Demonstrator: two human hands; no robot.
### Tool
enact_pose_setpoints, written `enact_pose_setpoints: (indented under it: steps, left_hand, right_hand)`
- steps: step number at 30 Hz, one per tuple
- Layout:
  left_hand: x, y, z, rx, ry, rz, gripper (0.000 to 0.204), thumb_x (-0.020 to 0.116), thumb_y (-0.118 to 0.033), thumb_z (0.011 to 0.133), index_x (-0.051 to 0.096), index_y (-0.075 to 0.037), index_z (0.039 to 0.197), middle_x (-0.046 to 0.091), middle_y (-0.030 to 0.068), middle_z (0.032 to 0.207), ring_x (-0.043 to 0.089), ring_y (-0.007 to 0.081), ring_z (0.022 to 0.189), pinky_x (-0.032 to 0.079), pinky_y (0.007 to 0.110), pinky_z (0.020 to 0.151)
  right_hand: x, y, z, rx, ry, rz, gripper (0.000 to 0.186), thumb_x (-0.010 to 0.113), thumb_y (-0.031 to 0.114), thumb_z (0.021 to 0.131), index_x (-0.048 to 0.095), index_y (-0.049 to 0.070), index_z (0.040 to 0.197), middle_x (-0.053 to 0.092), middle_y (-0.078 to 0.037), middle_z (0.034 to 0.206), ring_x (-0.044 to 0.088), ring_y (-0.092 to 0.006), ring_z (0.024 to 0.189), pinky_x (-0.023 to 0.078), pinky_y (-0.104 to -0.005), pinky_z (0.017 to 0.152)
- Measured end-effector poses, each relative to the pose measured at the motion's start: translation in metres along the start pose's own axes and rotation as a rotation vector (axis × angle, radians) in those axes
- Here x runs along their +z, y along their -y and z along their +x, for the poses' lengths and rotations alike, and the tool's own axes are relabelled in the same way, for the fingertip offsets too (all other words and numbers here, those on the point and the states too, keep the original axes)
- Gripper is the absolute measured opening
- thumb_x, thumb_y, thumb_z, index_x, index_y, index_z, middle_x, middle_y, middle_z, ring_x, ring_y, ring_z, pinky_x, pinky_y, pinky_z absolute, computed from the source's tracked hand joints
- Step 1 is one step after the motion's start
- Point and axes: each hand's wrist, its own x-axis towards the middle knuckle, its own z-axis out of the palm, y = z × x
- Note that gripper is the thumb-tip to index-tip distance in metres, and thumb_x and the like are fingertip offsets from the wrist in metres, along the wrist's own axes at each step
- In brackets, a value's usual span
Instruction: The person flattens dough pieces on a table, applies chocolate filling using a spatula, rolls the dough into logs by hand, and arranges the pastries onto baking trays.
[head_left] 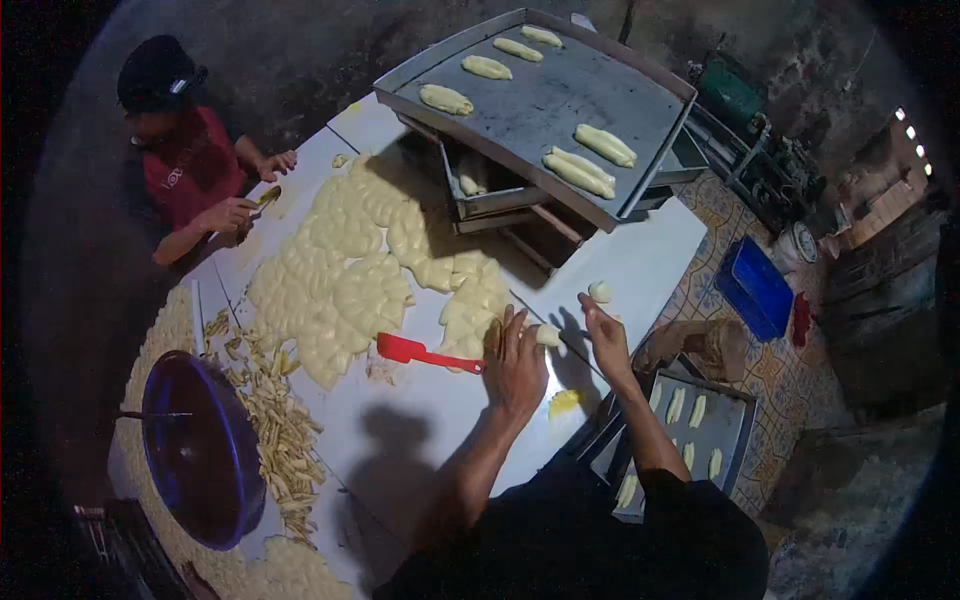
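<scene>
Both of my hands are over the white tabletop (640, 255). My left hand (522, 372) has its fingers stretched out, with a short pale piece of dough (546, 335) against its fingertips. To its right, my right hand (607, 342) is raised with fingers extended, its fingertips close to a small round dough piece (600, 291); whether they touch is unclear. A red spatula (402, 349) lies just left of my left hand. Beyond it spreads a large bed of flattened, overlapping pale dough pieces (330, 235). A yellow smear (565, 402) marks the table near my right wrist.
A metal tray (560, 90) with several shaped dough rolls tops a stack at the far side. Another tray of rolls (716, 425) stands low at right. Left are a dark basin (200, 450) and pale-brown strips (285, 440). Across the table, a person (195, 170) handles a brownish piece.
</scene>
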Motion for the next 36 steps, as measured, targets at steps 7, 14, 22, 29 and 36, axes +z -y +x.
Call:
enact_pose_setpoints:
  steps: [7, 14, 22, 29, 36]
  left_hand:
    - [-0.054, -0.025, -0.038, 0.035, -0.086, -0.261, 0.082, 0.073, -0.035, 0.089, 0.034, 0.0, 0.153, 0.026, 0.0332, 0.159, 0.02, 0.0551, 0.149, 0.015, 0.069, 0.119]
    - [-0.051, 0.051, -0.037, -0.049, -0.034, 0.089, 0.052, 0.073, -0.026, 0.089, 0.059, -0.002, 0.133, 0.055, 0.0215, 0.141, 0.041, 0.0444, 0.14, 0.027, 0.06, 0.117]
    - [-0.024, 0.051, 0.003, -0.092, 0.241, 0.243, 0.066, 0.077, -0.03, 0.085, 0.053, -0.006, 0.142, 0.044, 0.022, 0.151, 0.027, 0.0411, 0.151, 0.016, 0.074, 0.114]
    - [-0.013, 0.052, -0.007, -0.123, 0.136, 0.234, 0.044, 0.068, -0.016, 0.089, 0.058, -0.006, 0.131, 0.049, 0.0198, 0.145, 0.032, 0.0407, 0.148, 0.016, 0.083, 0.108]
    - [-0.041, 0.005, -0.024, -0.069, -0.021, 0.084, 0.031, 0.064, -0.008, 0.09, 0.057, 0.0, 0.118, 0.064, 0.0189, 0.124, 0.055, 0.0383, 0.128, 0.032, 0.063, 0.111]
  right_hand:
    - [0.012, 0.064, -0.035, 0.116, 0.064, 0.07, 0.033, 0.058, 0.019, 0.104, 0.067, -0.005, 0.125, 0.072, -0.009, 0.092, 0.065, -0.0143, 0.079, 0.054, -0.0261, 0.068]
    - [-0.004, 0.019, 0.009, -0.038, 0.408, -0.955, 0.04, 0.068, 0.028, 0.091, 0.07, 0.005, 0.124, 0.074, -0.016, 0.114, 0.072, -0.0342, 0.096, 0.056, -0.0439, 0.086]
    - [0.086, -0.017, 0.043, -0.526, 0.38, -0.636, 0.035, 0.065, 0.012, 0.073, 0.07, 0.002, 0.106, 0.068, -0.024, 0.095, 0.063, -0.0433, 0.095, 0.051, -0.0471, 0.085]
    - [0.021, 0.035, -0.016, -0.283, 0.288, -0.08, 0.015, 0.07, 0.005, 0.074, 0.061, 0.001, 0.085, 0.06, -0.007, 0.083, 0.061, -0.0188, 0.083, 0.05, -0.0341, 0.073]
    - [-0.03, 0.023, 0.005, -0.265, 0.042, -0.304, 0.045, 0.067, 0.02, 0.094, 0.062, -0.008, 0.128, 0.057, -0.02, 0.133, 0.062, -0.0273, 0.116, 0.056, -0.0357, 0.091]
